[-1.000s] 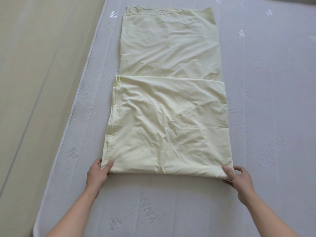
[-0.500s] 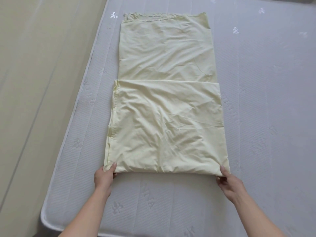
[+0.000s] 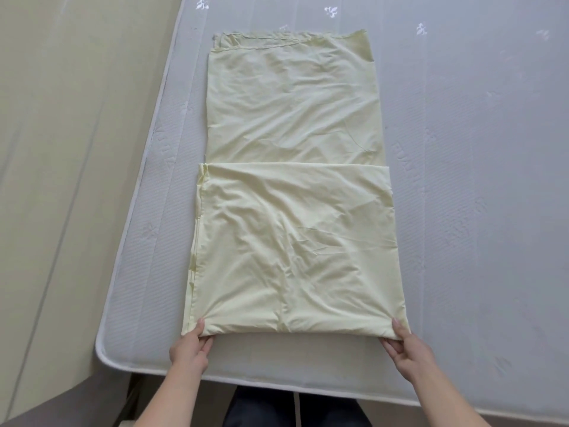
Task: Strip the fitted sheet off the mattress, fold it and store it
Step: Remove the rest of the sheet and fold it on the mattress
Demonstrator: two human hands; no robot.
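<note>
Pale yellow cotton, the fitted sheet (image 3: 292,192) is laid as a long folded strip on the grey quilted mattress (image 3: 468,180), its near half already doubled over the far half. Compared with a second ago, the near folded edge has been drawn closer to the foot of the mattress, and the grips have been reset at its two corners. The left corner is pinched by the left hand (image 3: 189,346), thumb on top, and the right corner by the right hand (image 3: 406,349). Another fold away from the body is judged to be next, with storing not yet begun. Pale leaf motifs and woven lettering are seen on the mattress cover; a beige floor (image 3: 61,149) lies to the left.
</note>
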